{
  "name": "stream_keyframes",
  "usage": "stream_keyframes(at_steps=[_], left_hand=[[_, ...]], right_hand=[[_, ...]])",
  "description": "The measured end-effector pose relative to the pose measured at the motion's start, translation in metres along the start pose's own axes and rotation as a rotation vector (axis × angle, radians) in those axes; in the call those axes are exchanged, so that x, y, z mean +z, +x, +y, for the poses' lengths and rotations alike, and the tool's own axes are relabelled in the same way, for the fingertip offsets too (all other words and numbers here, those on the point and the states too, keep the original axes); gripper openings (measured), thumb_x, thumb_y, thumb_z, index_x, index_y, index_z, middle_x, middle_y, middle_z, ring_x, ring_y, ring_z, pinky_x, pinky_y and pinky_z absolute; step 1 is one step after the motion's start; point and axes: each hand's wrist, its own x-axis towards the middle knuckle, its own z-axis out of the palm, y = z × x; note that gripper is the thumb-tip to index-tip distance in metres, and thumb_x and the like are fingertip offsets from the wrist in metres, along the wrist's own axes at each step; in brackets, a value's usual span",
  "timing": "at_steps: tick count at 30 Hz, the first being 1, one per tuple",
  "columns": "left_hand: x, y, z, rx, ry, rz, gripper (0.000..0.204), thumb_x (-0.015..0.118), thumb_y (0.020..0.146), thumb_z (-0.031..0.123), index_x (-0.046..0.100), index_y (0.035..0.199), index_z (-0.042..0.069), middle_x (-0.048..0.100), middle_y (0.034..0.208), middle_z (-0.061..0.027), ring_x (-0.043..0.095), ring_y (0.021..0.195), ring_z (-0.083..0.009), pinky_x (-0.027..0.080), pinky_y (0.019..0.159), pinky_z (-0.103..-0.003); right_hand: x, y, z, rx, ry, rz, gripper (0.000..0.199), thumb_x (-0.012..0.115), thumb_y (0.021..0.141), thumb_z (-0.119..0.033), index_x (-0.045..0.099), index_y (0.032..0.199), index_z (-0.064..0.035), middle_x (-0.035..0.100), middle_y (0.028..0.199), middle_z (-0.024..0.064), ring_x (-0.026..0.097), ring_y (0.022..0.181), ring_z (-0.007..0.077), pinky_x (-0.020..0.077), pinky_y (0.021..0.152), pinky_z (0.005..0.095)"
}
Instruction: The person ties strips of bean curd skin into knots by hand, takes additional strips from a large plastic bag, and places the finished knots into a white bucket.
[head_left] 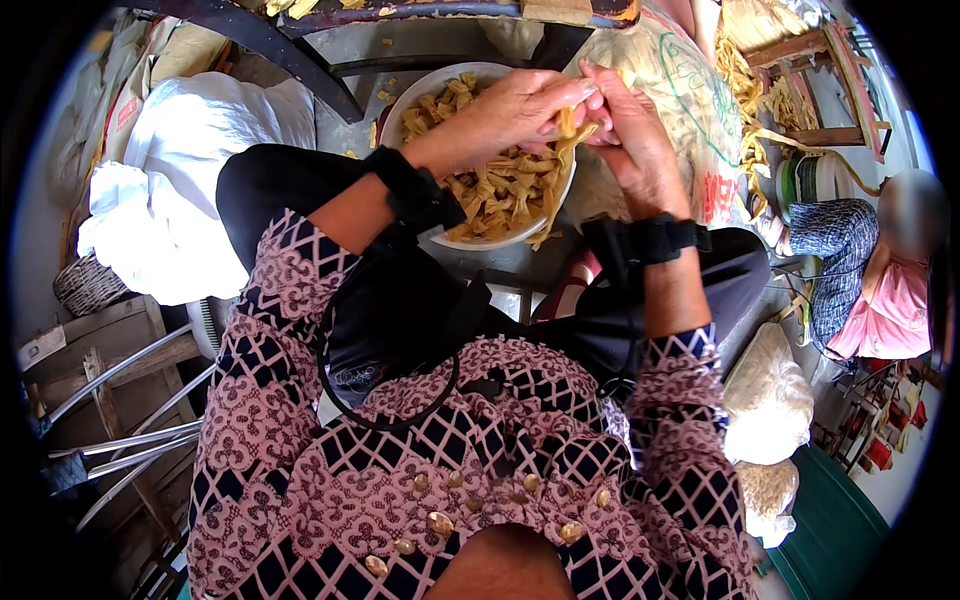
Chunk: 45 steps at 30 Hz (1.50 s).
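Note:
My left hand [540, 108] and my right hand [632, 125] meet above the right side of a white basin [492, 243]. Both hands are closed, fingers pinched on a soft yellowish strip [563, 165] that looks like tofu skin. Its loose end hangs down over the basin's right rim. Inside the basin lies a heap of short, knotted yellowish pieces [490, 208]. My left forearm hides part of the heap. The exact grip of the fingertips is partly covered by the fingers themselves.
A dark-framed bench [440, 22] stands just beyond the basin. To the right is a large clear plastic sack [670, 85], with more strips [738, 85] draped behind it. A white sack [215, 135] sits at left. Another person [885, 290] sits at far right.

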Motion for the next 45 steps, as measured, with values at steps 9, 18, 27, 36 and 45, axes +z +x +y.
stream_keyframes(at_steps=[9, 18, 27, 36, 45], left_hand=[[-0.044, -0.001, -0.010, 0.255, 1.158, 0.145, 0.046, 0.057, 0.083, 0.044, 0.060, 0.075, -0.002, 0.058, 0.064, -0.0115, 0.057, 0.058, -0.0200, 0.042, 0.056, -0.035], [0.039, 0.012, 0.013, -0.247, -0.403, -0.369, 0.068, 0.029, 0.090, 0.059, 0.057, 0.109, 0.000, 0.062, 0.101, -0.0119, 0.058, 0.093, -0.0156, 0.045, 0.086, -0.029], [0.052, 0.020, -0.002, -0.208, -0.543, -0.281, 0.020, 0.053, 0.089, 0.022, 0.058, 0.078, 0.006, 0.056, 0.069, -0.0004, 0.055, 0.063, -0.0095, 0.046, 0.061, -0.022], [0.057, 0.011, -0.001, 0.141, 0.479, -0.223, 0.006, 0.050, 0.081, 0.003, 0.056, 0.081, 0.002, 0.059, 0.072, -0.0078, 0.058, 0.063, -0.0179, 0.045, 0.055, -0.029], [0.040, 0.013, 0.006, 0.772, 0.579, -0.028, 0.031, 0.045, 0.073, -0.012, 0.053, 0.098, 0.003, 0.057, 0.083, -0.0094, 0.059, 0.079, -0.0238, 0.045, 0.071, -0.032]], right_hand=[[-0.046, -0.034, -0.021, -0.197, -0.334, -0.027, 0.025, 0.056, 0.089, -0.016, 0.059, 0.105, 0.0037, 0.064, 0.094, 0.0132, 0.064, 0.083, 0.0169, 0.0523, 0.073, 0.0264], [0.003, -0.065, -0.059, -0.597, -0.494, 0.170, 0.026, 0.051, 0.092, -0.019, 0.061, 0.104, 0.0020, 0.065, 0.088, 0.0097, 0.063, 0.071, 0.0125, 0.0505, 0.067, 0.0232], [0.002, -0.106, -0.023, -0.444, -0.574, 0.221, 0.019, 0.052, 0.091, -0.014, 0.063, 0.093, 0.0017, 0.063, 0.071, 0.0030, 0.058, 0.059, 0.0069, 0.0462, 0.057, 0.0198], [-0.022, -0.073, -0.016, -0.392, -0.863, 0.163, 0.019, 0.050, 0.091, -0.011, 0.059, 0.083, 0.0038, 0.054, 0.055, 0.0044, 0.054, 0.041, 0.0095, 0.0388, 0.037, 0.0236], [-0.046, -0.071, -0.003, 0.010, -0.360, 0.034, 0.027, 0.049, 0.093, -0.028, 0.058, 0.088, -0.0027, 0.053, 0.056, 0.0023, 0.050, 0.045, 0.0070, 0.0354, 0.044, 0.0158]])
